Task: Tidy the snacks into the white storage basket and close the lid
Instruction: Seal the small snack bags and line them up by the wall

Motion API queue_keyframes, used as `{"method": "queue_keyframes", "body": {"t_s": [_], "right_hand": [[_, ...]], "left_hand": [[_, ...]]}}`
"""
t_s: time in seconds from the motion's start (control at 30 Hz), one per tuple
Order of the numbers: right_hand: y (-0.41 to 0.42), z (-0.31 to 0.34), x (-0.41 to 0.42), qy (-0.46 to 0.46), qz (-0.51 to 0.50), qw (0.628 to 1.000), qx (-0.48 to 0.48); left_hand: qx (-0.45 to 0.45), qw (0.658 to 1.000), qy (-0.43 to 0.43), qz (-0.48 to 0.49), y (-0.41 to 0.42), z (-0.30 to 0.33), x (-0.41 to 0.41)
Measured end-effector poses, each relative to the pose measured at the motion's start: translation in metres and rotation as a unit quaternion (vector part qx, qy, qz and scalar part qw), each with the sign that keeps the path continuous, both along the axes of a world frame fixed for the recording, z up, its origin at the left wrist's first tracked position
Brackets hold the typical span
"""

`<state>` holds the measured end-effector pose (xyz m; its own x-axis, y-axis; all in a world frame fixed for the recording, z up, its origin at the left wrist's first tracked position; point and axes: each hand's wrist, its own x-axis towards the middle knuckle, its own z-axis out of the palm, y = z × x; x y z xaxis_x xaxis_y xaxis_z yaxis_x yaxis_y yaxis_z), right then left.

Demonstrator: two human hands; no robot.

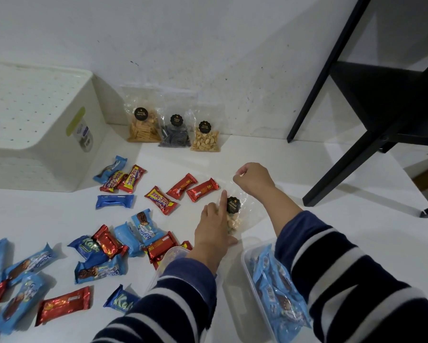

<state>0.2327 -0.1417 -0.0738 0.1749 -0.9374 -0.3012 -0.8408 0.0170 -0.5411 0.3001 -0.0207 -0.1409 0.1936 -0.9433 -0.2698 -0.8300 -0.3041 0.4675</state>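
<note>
Striped sleeves (356,280) reach out over the floor. Both hands hold one clear biscuit bag (232,216): the left hand (214,229) presses its side, and the right hand (253,178) pinches its top corner. That thin top could slip, and the bag might drop. Many snacks (158,199) lie loose nearby. Far off, the white basket (35,125) sits with its lid on, so it needs opening first.
</note>
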Motion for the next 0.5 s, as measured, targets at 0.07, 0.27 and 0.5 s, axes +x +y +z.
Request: {"method": "queue_keyframes", "body": {"t_s": [0.07, 0.27, 0.5], "right_hand": [[-0.001, 0.000, 0.002, -0.010, 0.008, 1.000, -0.020], [-0.003, -0.001, 0.000, -0.010, 0.018, 0.999, -0.031], [-0.001, 0.004, -0.037, 0.086, 0.059, 0.995, 0.006]], "left_hand": [[0.001, 1.000, -0.002, 0.000, 0.000, -0.001, 0.000], [0.004, 1.000, 0.004, 0.005, -0.001, -0.002, 0.000], [0.008, 1.000, 0.003, 0.001, -0.001, -0.002, 0.000]]}}
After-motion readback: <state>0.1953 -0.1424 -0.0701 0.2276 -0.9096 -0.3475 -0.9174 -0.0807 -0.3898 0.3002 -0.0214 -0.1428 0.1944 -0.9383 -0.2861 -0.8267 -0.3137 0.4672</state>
